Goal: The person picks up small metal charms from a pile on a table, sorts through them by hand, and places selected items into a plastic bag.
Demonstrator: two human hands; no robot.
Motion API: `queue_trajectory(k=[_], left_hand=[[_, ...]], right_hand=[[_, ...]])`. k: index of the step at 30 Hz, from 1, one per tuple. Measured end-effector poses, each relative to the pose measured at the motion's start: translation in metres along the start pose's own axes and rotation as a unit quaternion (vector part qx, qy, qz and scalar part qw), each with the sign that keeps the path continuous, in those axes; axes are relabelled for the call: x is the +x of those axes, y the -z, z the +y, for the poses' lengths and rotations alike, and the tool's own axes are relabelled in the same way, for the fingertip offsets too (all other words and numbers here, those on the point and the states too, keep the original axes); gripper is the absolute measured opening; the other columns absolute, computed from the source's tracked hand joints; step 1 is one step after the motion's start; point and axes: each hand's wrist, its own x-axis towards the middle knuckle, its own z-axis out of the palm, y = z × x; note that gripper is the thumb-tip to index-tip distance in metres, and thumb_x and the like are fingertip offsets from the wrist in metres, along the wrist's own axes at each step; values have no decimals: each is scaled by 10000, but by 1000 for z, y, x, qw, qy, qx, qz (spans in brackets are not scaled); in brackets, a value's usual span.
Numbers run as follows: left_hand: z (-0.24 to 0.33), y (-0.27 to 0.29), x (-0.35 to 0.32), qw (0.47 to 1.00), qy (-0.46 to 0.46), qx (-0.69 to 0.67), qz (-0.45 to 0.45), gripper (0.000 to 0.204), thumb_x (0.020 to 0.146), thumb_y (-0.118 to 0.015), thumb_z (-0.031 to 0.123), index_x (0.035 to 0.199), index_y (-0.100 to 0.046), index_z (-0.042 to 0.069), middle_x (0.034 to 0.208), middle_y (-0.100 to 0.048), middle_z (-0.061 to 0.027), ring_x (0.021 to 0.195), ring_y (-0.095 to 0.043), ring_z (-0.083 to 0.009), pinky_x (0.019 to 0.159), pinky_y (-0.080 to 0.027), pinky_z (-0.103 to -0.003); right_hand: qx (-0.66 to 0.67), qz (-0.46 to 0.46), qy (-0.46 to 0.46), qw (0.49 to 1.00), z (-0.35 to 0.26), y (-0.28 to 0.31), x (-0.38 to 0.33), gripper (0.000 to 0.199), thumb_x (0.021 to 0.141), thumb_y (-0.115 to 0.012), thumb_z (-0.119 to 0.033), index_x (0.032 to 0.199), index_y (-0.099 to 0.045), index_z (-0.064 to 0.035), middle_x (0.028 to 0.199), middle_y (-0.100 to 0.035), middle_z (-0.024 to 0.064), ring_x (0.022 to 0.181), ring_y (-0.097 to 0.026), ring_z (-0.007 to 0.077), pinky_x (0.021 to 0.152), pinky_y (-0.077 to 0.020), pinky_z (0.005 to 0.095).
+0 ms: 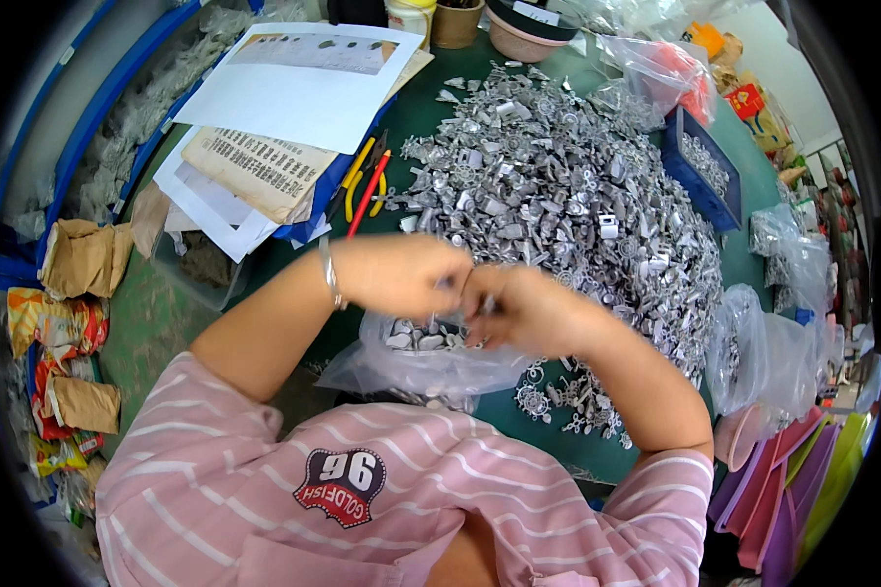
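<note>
My left hand [401, 277] and my right hand [533, 311] meet over the near edge of the green table, both smeared by motion. Curled fingers on each side touch or nearly touch. Small dark, shiny bits show at the fingertips, too blurred to name. Just beneath lies an open clear plastic bag [440, 370] with flat silver metal pieces [429, 338] inside. Beyond my hands spreads a large heap of small silver metal parts [548, 186]. A smaller cluster of round and chained metal pieces [582, 401] lies below my right forearm.
Yellow-handled pliers [380, 192] and a red pen [367, 196] lie left of the heap, near papers [294, 68]. A blue bin [700, 171] of small parts stands at right, above clear bags [764, 342]. A pink bowl [521, 41] sits at the back.
</note>
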Motion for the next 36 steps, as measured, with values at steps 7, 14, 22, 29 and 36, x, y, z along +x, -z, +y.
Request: queue_trajectory(k=[7, 14, 22, 29, 36], left_hand=[[39, -45, -34, 975, 37, 208, -64, 300, 817, -611, 244, 855, -575, -52, 803, -613, -239, 795, -605, -371, 700, -476, -426], [22, -48, -66, 823, -133, 393, 388, 447, 780, -682, 337, 1005, -529, -18, 709, -521, -143, 681, -574, -326, 607, -465, -373], [-22, -96, -82, 928, 183, -284, 157, 529, 812, -657, 207, 1189, -376, -36, 791, -611, -124, 643, -651, -169, 470, -520, -238], [22, -73, -97, 869, 71, -456, 181, 462, 771, -575, 72, 1202, -439, -21, 750, -592, -92, 440, -545, -118, 368, -452, -212], [46, -60, -97, 860, -109, -447, 220, 459, 773, -589, 85, 1187, -423, -22, 815, -590, -90, 483, -539, -102, 385, -440, -225]], right_hand=[[-281, -100, 8, 954, -12, -43, -34, 608, 786, -662, -235, 1229, -398, 87, 1159, -526, 261, 946, -586, 411, 790, -487, 447], [-285, 184, 166, 926, -9, -40, -70, 556, 841, -598, -403, 1111, -501, 73, 961, -590, 242, 851, -595, 389, 728, -483, 441], [-56, 172, -142, 973, 29, -74, -62, 560, 803, -646, -367, 1125, -493, 65, 944, -612, 256, 885, -608, 365, 760, -471, 429], [173, 239, -26, 955, 4, -83, -78, 161, 885, -561, -117, 980, -583, 12, 757, -596, 9, 655, -518, 63, 565, -428, 237], [204, 373, 108, 899, -29, -69, -101, 178, 880, -572, -148, 963, -595, 8, 733, -593, -2, 622, -508, 68, 547, -423, 249]])
